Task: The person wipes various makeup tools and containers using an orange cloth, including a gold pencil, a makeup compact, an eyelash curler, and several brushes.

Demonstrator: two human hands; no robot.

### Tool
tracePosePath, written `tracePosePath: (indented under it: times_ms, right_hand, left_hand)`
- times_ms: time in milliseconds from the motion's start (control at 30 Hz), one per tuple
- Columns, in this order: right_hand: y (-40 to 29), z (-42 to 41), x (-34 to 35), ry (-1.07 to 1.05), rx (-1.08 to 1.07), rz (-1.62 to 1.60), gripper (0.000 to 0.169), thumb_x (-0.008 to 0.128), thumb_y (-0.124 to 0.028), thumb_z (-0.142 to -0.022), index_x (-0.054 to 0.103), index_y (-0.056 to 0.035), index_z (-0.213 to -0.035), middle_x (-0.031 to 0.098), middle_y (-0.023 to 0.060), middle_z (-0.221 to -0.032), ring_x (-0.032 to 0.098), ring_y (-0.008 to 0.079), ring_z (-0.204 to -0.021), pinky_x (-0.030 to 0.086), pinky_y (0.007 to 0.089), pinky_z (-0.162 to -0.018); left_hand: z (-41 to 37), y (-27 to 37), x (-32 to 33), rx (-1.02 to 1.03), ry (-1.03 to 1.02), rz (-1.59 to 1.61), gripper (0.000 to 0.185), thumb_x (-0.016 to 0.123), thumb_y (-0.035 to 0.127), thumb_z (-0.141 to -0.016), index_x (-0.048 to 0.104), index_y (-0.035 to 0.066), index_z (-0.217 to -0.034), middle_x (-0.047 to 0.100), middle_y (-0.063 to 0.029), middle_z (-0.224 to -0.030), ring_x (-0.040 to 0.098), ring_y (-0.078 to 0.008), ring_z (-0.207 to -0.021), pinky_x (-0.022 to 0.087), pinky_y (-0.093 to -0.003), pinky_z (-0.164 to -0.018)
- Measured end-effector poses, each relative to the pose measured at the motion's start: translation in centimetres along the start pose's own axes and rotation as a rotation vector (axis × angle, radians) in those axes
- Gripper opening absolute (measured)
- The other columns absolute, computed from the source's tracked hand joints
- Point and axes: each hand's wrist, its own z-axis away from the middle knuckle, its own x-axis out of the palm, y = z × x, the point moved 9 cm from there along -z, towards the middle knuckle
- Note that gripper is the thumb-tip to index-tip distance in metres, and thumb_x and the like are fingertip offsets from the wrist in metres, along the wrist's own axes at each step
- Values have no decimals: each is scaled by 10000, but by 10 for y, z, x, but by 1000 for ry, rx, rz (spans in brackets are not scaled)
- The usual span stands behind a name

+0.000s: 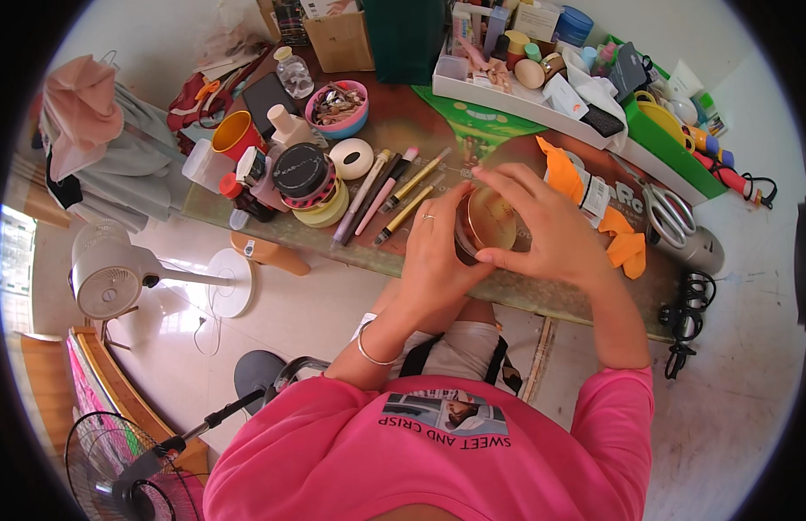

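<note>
Over the near part of the table, a round jar with a gold lid is between both hands. My left hand wears a ring and wraps the jar's left side. Fingers and thumb of my right hand curve around the lid's rim at the right. Whether the lid is loose on the jar cannot be told. Left of the hands lie several slim pens or brushes, among them a yellow one and a pink one. An orange cloth lies right of my right hand.
Stacked round jars, a white roll and a bowl of hair clips stand at the left. Boxes of cosmetics line the back. Scissors and a grey cylinder lie right. A white fan stands left of the table.
</note>
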Motion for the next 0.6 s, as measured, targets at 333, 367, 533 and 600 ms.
tracePosePath:
  times_ms: [333, 367, 533, 600]
  right_hand:
    - [-2, -1, -5, 137, -147, -9, 781, 656, -596, -737, 481, -82, -1298, 606, 150, -1059, 627, 320, -844, 499, 376, -715]
    - [4, -2, 1, 53, -24, 54, 781, 665, -586, -732, 481, -83, -1300, 596, 153, -1088, 623, 320, -868, 498, 375, -723]
    - [13, -2, 3, -165, 200, -4, 767, 714, -514, -710, 484, -85, -1303, 534, 148, -1172, 587, 316, -962, 485, 376, -760]
    - [-5, -3, 2, -95, -44, 47, 761, 725, -494, -700, 487, -89, -1299, 519, 134, -1154, 575, 315, -961, 483, 377, -753]
  left_hand:
    - [0, 0, 1, -4, -4, 11, 811, 816, 112, -579, 442, 18, -1293, 557, -159, -1189, 556, -339, -1048, 467, -405, -869]
    - [1, 1, 3, -5, -17, 31, 820, 818, 116, -578, 438, 21, -1299, 557, -160, -1194, 559, -340, -1047, 469, -405, -866]
    - [3, -2, 10, -62, -107, 114, 863, 809, 114, -593, 378, 25, -1335, 552, -171, -1211, 571, -339, -1051, 474, -401, -876]
    - [1, -10, 5, -103, -88, 175, 914, 816, 143, -594, 318, 10, -1348, 544, -199, -1205, 569, -385, -1022, 481, -423, -850]
